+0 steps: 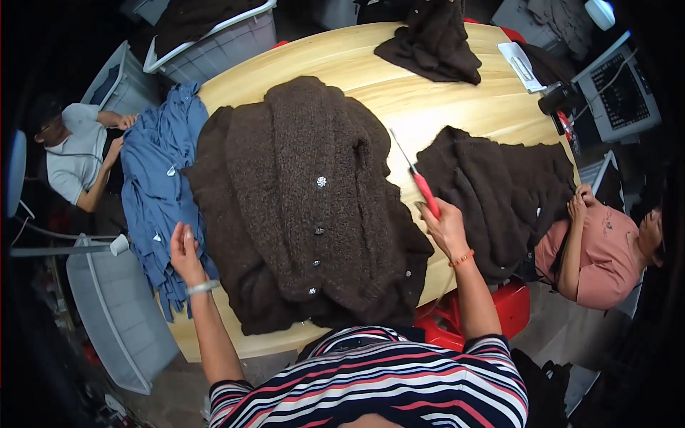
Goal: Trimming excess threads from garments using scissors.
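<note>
The brown fuzzy cardigan (307,207) lies spread over the near half of the round wooden counter (442,107), stacked on more of the same knit, with a row of small shiny buttons running down its front. The person's right hand (444,227) sits at the pile's right edge, fingers (432,208) closed around the red handle of a thin pointed tool (414,173) whose metal tip slants up and away over the bare wood. The left hand (185,251) rests at the pile's left edge, where the brown knit meets a heap of blue garments (160,192); its fingers are loosely curled with nothing clearly in their grasp, though whether they pinch a fold of cloth I cannot tell.

To the right, a second pile of brown knitwear (499,192) lies near a person in a pink top (603,257), whose hand rests on its edge. Another dark brown garment (435,46) lies bunched at the far side of the counter. On the left, a person in a white shirt (75,153) sits beside the blue heap. A grey plastic crate (214,43) stands beyond the counter, and a red stool (499,314) stands under its near right edge.
</note>
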Demonstrator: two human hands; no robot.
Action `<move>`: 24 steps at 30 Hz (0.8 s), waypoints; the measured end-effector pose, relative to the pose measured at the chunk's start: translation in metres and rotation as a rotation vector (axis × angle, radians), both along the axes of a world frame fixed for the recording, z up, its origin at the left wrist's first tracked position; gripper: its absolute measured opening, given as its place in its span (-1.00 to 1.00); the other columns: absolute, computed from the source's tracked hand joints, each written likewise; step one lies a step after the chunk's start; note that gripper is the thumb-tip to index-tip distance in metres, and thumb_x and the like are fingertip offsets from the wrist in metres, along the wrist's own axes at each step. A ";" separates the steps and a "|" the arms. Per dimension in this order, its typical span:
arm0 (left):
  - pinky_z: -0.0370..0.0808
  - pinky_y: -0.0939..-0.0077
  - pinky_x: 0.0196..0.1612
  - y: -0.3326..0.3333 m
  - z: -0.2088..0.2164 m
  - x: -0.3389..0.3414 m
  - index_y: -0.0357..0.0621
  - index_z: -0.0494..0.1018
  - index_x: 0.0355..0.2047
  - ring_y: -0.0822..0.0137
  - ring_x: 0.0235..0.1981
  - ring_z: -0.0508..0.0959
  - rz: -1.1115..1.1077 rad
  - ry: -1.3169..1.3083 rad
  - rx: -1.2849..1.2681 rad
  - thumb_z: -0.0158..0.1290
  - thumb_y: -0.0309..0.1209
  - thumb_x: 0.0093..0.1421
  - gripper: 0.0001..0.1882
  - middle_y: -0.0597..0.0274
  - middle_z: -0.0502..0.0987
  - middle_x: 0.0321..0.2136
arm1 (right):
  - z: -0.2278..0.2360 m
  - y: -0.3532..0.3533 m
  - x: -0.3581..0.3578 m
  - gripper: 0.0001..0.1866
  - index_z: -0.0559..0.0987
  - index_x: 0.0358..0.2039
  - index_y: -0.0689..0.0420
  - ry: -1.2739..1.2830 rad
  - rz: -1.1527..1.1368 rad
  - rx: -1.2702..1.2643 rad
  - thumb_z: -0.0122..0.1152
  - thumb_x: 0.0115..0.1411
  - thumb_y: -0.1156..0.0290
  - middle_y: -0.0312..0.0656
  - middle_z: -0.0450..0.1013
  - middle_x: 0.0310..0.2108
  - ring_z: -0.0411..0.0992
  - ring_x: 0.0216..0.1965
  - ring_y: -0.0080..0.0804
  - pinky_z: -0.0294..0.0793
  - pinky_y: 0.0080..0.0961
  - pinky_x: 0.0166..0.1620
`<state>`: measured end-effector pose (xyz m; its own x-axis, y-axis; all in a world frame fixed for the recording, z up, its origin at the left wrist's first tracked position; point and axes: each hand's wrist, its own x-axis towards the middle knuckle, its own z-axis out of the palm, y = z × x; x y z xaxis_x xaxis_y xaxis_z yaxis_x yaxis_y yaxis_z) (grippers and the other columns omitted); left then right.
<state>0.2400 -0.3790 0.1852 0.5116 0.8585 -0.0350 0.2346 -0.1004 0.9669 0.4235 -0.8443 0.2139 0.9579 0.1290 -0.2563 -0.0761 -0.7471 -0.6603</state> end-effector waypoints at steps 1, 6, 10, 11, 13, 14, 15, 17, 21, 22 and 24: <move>0.47 0.56 -0.13 -0.025 0.034 -0.013 -0.20 0.39 0.06 0.46 -0.16 0.49 -0.036 -0.134 0.050 -0.01 -0.44 0.27 -0.65 0.22 0.51 -0.07 | -0.014 -0.011 -0.005 -0.76 0.48 -0.38 0.21 -0.192 0.085 -0.129 0.22 0.16 0.28 -0.12 0.41 -0.54 0.46 -0.46 -0.05 0.39 -0.19 -0.40; 0.45 0.47 -0.07 -0.161 0.138 0.049 -0.19 0.44 -0.02 0.24 -0.16 0.52 -0.573 -0.093 0.667 0.17 -0.51 0.07 -0.59 0.09 0.50 -0.10 | 0.017 -0.022 -0.020 -0.83 0.42 -0.35 0.18 -0.508 0.140 -0.056 0.21 0.15 0.40 -0.03 0.39 -0.26 0.45 -0.34 0.06 0.42 -0.13 -0.32; 0.45 0.29 -0.08 -0.167 0.105 0.105 -0.16 0.48 -0.09 0.06 -0.13 0.48 -0.525 -0.049 0.988 0.23 -0.47 -0.01 -0.59 0.09 0.47 -0.15 | 0.045 -0.016 -0.022 -0.73 0.37 -0.17 0.12 -0.324 0.225 0.194 0.21 0.13 0.45 0.00 0.43 -0.40 0.46 -0.33 0.04 0.44 -0.19 -0.31; 0.45 0.29 -0.10 -0.160 0.092 0.108 -0.14 0.48 -0.12 0.07 -0.14 0.48 -0.560 0.052 0.943 0.23 -0.46 -0.02 -0.60 0.12 0.47 -0.17 | 0.060 -0.010 -0.025 -0.67 0.36 -0.10 0.10 -0.246 0.241 0.252 0.20 0.13 0.44 0.01 0.44 -0.44 0.47 -0.34 0.03 0.45 -0.19 -0.30; 0.45 0.29 -0.17 -0.151 0.067 0.115 -0.12 0.49 -0.19 0.11 -0.21 0.49 -0.608 0.092 0.861 0.24 -0.45 -0.05 -0.65 0.18 0.46 -0.27 | 0.070 -0.012 -0.026 -0.57 0.32 0.01 0.04 -0.210 0.352 0.159 0.20 0.13 0.38 -0.02 0.46 -0.47 0.48 -0.36 0.01 0.46 -0.17 -0.30; 0.46 0.32 -0.25 -0.151 0.060 0.115 -0.13 0.51 -0.25 0.11 -0.32 0.51 -0.613 0.061 0.766 0.24 -0.47 -0.05 -0.70 0.17 0.48 -0.34 | 0.071 -0.013 -0.026 -0.61 0.37 -0.03 0.02 -0.332 0.441 0.082 0.19 0.12 0.33 -0.05 0.46 -0.48 0.47 -0.37 0.00 0.46 -0.14 -0.31; 0.46 0.35 -0.33 -0.153 0.054 0.114 -0.15 0.53 -0.33 0.14 -0.42 0.52 -0.589 0.057 0.734 0.22 -0.49 -0.05 -0.78 0.17 0.48 -0.43 | 0.072 -0.011 -0.023 -0.67 0.42 -0.11 0.04 -0.408 0.556 0.014 0.19 0.08 0.35 -0.06 0.45 -0.50 0.45 -0.40 -0.02 0.44 -0.11 -0.33; 0.44 0.41 -0.42 -0.152 0.045 0.109 -0.17 0.54 -0.41 0.23 -0.51 0.50 -0.569 0.079 0.743 0.19 -0.52 -0.04 -0.86 0.18 0.48 -0.49 | 0.063 -0.005 -0.023 -0.72 0.47 -0.21 0.06 -0.399 0.710 0.004 0.21 0.01 0.42 -0.05 0.43 -0.48 0.42 -0.34 -0.07 0.42 -0.17 -0.28; 0.41 0.52 -0.47 -0.161 0.040 0.112 -0.23 0.56 -0.40 0.36 -0.61 0.47 -0.551 0.021 0.639 0.19 -0.50 0.00 -0.88 0.20 0.49 -0.54 | 0.069 0.003 -0.037 -0.79 0.36 -0.32 0.18 -0.325 0.822 0.006 0.13 0.12 0.36 0.01 0.42 -0.62 0.46 -0.50 0.02 0.39 -0.09 -0.39; 0.41 0.54 -0.47 -0.158 0.038 0.110 -0.24 0.56 -0.38 0.37 -0.60 0.48 -0.554 0.026 0.616 0.20 -0.49 0.01 -0.87 0.20 0.50 -0.54 | 0.072 0.005 -0.041 -0.79 0.36 -0.32 0.18 -0.334 0.802 -0.003 0.13 0.12 0.36 0.01 0.42 -0.62 0.46 -0.50 0.02 0.39 -0.09 -0.39; 0.41 0.55 -0.47 -0.156 0.033 0.105 -0.25 0.57 -0.36 0.42 -0.60 0.48 -0.557 0.003 0.572 0.19 -0.50 0.02 -0.85 0.19 0.51 -0.54 | 0.080 0.007 -0.048 -0.79 0.37 -0.37 0.25 -0.350 0.864 -0.064 0.12 0.10 0.37 0.03 0.45 -0.65 0.50 -0.52 0.01 0.45 -0.13 -0.43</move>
